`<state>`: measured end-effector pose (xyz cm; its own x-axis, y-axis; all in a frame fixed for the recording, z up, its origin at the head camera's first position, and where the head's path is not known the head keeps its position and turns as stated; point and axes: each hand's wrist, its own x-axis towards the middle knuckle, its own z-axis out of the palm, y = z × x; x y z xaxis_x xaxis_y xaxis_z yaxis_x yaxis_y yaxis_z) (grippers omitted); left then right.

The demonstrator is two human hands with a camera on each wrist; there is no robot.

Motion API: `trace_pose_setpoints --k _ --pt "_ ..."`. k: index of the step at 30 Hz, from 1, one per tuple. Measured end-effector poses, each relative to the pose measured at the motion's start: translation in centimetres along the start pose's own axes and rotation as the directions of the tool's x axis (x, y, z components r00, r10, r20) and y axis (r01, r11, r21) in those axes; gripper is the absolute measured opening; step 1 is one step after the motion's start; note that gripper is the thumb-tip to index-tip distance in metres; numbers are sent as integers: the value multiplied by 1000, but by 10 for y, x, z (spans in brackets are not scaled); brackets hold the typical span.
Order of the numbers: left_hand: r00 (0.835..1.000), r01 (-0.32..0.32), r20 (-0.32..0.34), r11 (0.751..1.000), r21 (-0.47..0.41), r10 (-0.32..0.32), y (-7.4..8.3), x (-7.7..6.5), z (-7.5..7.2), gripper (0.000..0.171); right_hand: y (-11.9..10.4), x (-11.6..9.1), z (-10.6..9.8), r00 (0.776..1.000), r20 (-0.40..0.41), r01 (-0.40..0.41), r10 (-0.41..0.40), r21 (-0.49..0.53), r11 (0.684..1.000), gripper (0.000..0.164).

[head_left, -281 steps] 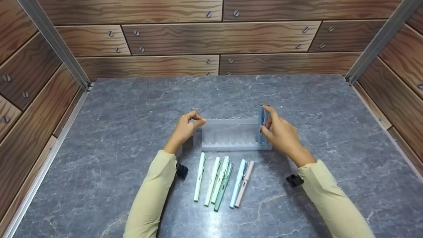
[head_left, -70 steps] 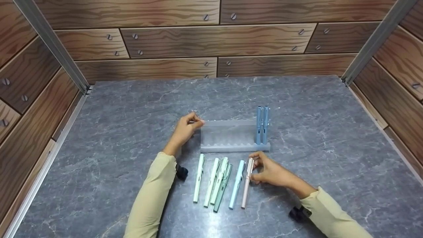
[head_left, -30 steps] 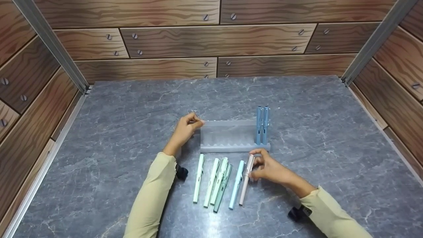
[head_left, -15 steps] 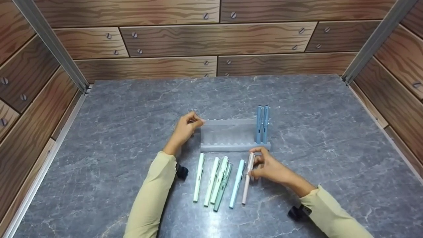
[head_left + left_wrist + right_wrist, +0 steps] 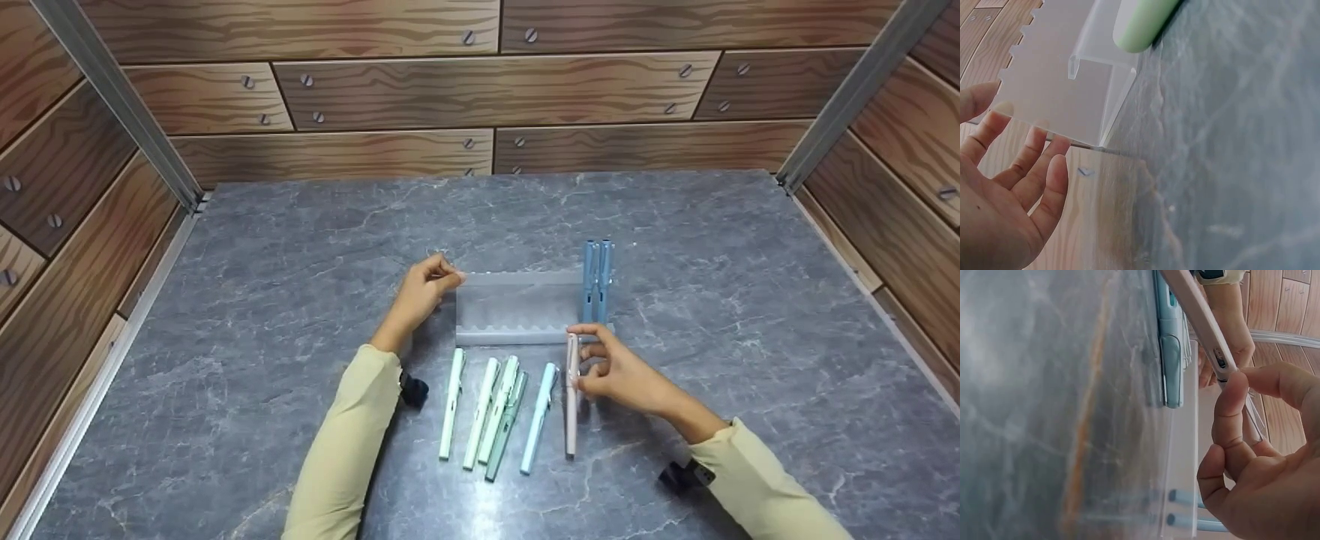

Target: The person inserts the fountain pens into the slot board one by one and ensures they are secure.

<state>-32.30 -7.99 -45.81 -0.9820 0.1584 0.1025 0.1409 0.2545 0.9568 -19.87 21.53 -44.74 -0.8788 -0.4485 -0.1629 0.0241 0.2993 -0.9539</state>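
My left hand [image 5: 421,296] pinches the upper left corner of a frosted clear pen rack [image 5: 517,304]; in the left wrist view, the thumb and fingers take its notched panel [image 5: 1053,93] from both sides. In my right hand [image 5: 626,379] a pale pink pen [image 5: 572,420] is pinched, its clip end right at the rack's front lip. The right wrist view shows this pen [image 5: 1202,318] slanting between thumb and fingers, off the tabletop. Two blue pens [image 5: 589,274] stand side by side in the rack's right end.
On the grey marbled table [image 5: 300,247], in front of the rack, lie a light blue pen [image 5: 537,424], a dark green pen [image 5: 501,442] and several mint green pens [image 5: 450,420]. Wood-patterned walls [image 5: 382,154] enclose the table at the back and sides.
Earlier, my right hand was at the blue pens in the rack. It has since taken the pink pen from the table, raised it toward the rack and straightened it. The left hand stays put.
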Motion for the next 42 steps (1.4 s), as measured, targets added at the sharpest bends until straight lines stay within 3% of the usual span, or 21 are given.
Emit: trace_pose_setpoints --k 20,33,42 --pt "1000 -11 -19 1000 -3 11 -5 1 1 9 -12 2 -7 990 -76 107 -119 -143 984 72" --pt "1000 -21 -19 1000 -2 21 -6 0 1 9 -18 6 -10 982 -153 73 -110 -229 971 69" --pt "999 -6 -35 998 56 8 -3 0 2 12 -25 5 -15 972 -198 71 -124 -256 964 68"
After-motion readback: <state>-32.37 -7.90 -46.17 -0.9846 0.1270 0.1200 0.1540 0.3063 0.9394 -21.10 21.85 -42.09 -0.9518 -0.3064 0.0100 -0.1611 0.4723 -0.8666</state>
